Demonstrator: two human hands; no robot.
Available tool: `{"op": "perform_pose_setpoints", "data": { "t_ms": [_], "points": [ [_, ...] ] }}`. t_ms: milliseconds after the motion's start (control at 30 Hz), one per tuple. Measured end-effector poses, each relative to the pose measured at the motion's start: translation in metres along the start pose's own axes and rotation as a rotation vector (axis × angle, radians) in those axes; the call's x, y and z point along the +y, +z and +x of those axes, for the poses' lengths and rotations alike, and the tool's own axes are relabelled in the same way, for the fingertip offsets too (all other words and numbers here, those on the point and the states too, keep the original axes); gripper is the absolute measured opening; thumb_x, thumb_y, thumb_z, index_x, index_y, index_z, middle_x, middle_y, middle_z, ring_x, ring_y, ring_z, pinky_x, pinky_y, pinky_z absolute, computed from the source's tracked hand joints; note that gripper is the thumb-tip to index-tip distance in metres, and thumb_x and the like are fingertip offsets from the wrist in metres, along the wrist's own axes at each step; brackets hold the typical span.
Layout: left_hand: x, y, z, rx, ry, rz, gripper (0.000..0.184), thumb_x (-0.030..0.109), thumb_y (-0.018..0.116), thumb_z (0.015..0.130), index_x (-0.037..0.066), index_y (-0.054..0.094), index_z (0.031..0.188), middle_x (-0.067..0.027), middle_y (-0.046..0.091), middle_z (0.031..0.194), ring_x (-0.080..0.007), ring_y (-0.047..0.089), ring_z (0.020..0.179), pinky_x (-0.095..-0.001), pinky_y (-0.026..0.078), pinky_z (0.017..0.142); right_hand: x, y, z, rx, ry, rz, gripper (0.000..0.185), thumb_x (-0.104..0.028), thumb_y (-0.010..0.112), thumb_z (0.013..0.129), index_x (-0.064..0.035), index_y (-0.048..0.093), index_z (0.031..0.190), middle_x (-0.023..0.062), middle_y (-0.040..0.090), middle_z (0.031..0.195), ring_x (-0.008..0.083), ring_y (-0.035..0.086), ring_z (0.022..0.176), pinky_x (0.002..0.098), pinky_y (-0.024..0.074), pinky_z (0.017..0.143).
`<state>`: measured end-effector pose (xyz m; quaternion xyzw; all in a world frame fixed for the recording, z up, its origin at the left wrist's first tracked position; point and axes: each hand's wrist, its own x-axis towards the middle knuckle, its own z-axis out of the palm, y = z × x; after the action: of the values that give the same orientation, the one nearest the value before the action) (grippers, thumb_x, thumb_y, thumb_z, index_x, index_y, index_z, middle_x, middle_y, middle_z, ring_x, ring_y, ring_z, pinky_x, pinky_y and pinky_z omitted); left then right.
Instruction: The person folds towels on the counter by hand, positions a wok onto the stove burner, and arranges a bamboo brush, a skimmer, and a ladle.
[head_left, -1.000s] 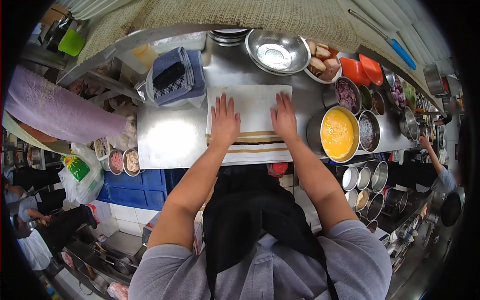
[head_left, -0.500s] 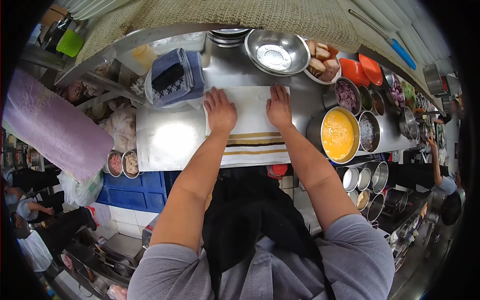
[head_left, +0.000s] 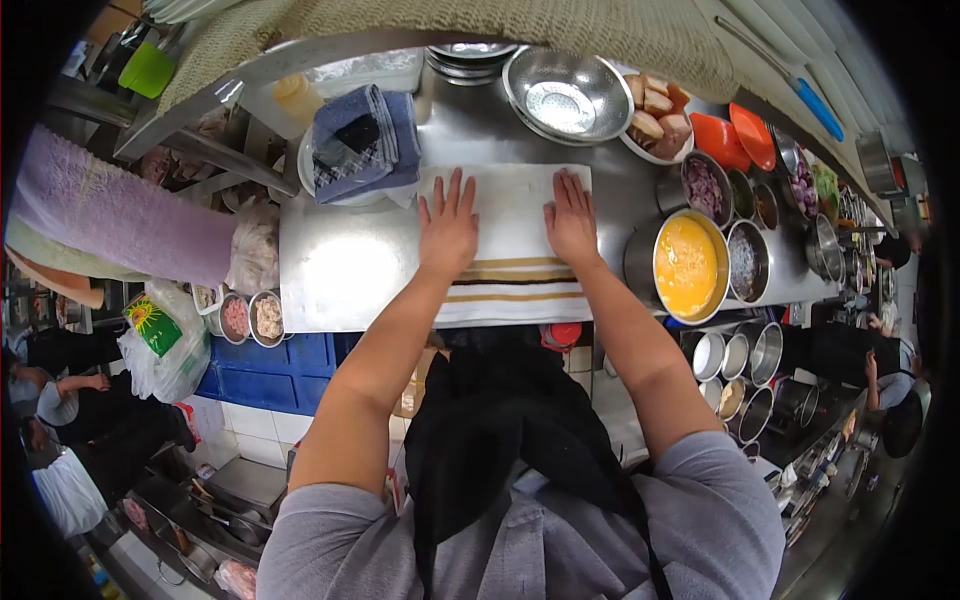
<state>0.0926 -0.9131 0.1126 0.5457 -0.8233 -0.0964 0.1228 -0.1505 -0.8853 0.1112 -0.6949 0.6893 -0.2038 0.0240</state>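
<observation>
A white towel with brown and tan stripes near its front edge lies flat on the steel counter. My left hand rests palm down on its left side, fingers stretched and apart. On its right side my right hand also lies flat, fingers extended toward the back edge. Neither hand holds anything. To the left of the towel a folded blue-grey cloth lies on a white plate. Right of my right hand stands a steel pot of yellow beaten egg.
Metal bowls stand at the back, beside a bowl of pale chunks. Orange containers and small pots, one with chopped purple onion, crowd the right. Two cups of minced meat sit at left, near a purple towel. Other people work at both sides.
Both hands stay flat on the towel; the left hand's fingers are more spread and point further back. The view has shifted slightly, and a plastic bag with a green print now shows at left.
</observation>
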Motion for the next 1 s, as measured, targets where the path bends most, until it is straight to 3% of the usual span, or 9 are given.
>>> {"op": "perform_pose_setpoints", "data": {
  "t_ms": [100,200,267,333,400,467,633,833,1000],
  "points": [
    [0.002,-0.010,-0.015,-0.067,0.001,0.008,0.060,0.021,0.051,0.096,0.012,0.030,0.152,-0.0131,0.018,0.162,-0.0364,0.017,0.149,-0.0594,0.019,0.118,0.002,-0.006,-0.005,-0.035,-0.062,-0.021,0.053,-0.020,0.058,0.091,-0.0016,0.046,0.140,0.0151,0.041,0.150,0.0351,0.035,0.141,0.0523,0.0301,0.113],
    [0.011,-0.037,-0.022,0.111,0.127,-0.026,0.055,0.013,0.058,0.091,0.011,0.043,0.143,-0.0149,0.030,0.155,-0.0370,0.030,0.143,-0.0545,0.027,0.115,-0.008,-0.030,-0.013,0.095,-0.096,0.063,0.049,-0.013,0.062,0.087,-0.0042,0.051,0.134,0.0147,0.049,0.140,0.0355,0.041,0.134,0.0508,0.0345,0.109],
    [0.012,-0.059,-0.050,0.194,0.228,-0.275,0.040,0.006,0.063,0.084,0.009,0.059,0.123,-0.0140,0.050,0.134,-0.0352,0.048,0.124,-0.0489,0.039,0.104,-0.019,-0.062,-0.036,0.037,-0.090,0.132,0.038,-0.008,0.066,0.083,-0.0073,0.059,0.121,0.0125,0.055,0.125,0.0336,0.049,0.122,0.0489,0.0396,0.102],
    [0.004,-0.066,-0.092,0.073,0.267,-0.276,0.026,0.007,0.068,0.080,0.011,0.066,0.105,-0.0076,0.059,0.111,-0.0286,0.054,0.106,-0.0434,0.043,0.092,-0.019,-0.091,-0.075,-0.177,-0.086,0.150,0.027,-0.007,0.069,0.080,-0.0092,0.062,0.106,0.0095,0.057,0.111,0.0315,0.052,0.110,0.0466,0.0426,0.094],
    [-0.005,-0.069,-0.133,-0.139,0.240,-0.257,0.020,0.009,0.070,0.079,0.011,0.065,0.099,-0.0053,0.059,0.103,-0.0284,0.054,0.102,-0.0423,0.044,0.089,-0.009,-0.108,-0.109,-0.266,-0.117,0.144,0.023,-0.008,0.071,0.078,-0.0097,0.063,0.099,0.0080,0.057,0.106,0.0308,0.053,0.106,0.0457,0.0434,0.091],
    [-0.016,-0.063,-0.156,-0.124,0.236,-0.259,0.022,0.009,0.072,0.077,0.011,0.065,0.098,-0.0060,0.059,0.102,-0.0290,0.054,0.100,-0.0420,0.045,0.088,0.007,-0.115,-0.135,-0.508,-0.107,0.134,0.029,-0.009,0.074,0.074,-0.0105,0.061,0.101,0.0080,0.056,0.105,0.0313,0.053,0.107,0.0453,0.0437,0.092],
    [-0.024,-0.054,-0.165,-0.115,0.214,-0.294,0.027,0.007,0.074,0.076,0.011,0.065,0.101,-0.0060,0.060,0.102,-0.0295,0.055,0.100,-0.0392,0.047,0.089,0.028,-0.114,-0.140,-0.496,-0.135,0.141,0.041,-0.005,0.077,0.069,-0.0110,0.058,0.106,0.0081,0.056,0.106,0.0316,0.053,0.108,0.0455,0.0449,0.093],
    [-0.027,-0.056,-0.161,-0.146,0.183,-0.306,0.022,0.007,0.073,0.077,0.009,0.067,0.098,-0.0069,0.062,0.096,-0.0304,0.057,0.094,-0.0392,0.050,0.086,0.040,-0.113,-0.133,-0.592,-0.128,0.211,0.038,-0.004,0.075,0.071,-0.0094,0.057,0.105,0.0094,0.057,0.106,0.0343,0.056,0.107,0.0448,0.0486,0.089],
    [-0.027,-0.063,-0.150,-0.179,0.178,-0.338,0.015,0.010,0.071,0.079,0.008,0.068,0.094,-0.0081,0.063,0.093,-0.0312,0.058,0.093,-0.0391,0.050,0.084,0.045,-0.109,-0.124,-0.626,-0.109,0.224,0.018,-0.003,0.065,0.078,-0.0075,0.060,0.094,0.0121,0.058,0.102,0.0373,0.059,0.099,0.0457,0.0495,0.086]
  ]
}}
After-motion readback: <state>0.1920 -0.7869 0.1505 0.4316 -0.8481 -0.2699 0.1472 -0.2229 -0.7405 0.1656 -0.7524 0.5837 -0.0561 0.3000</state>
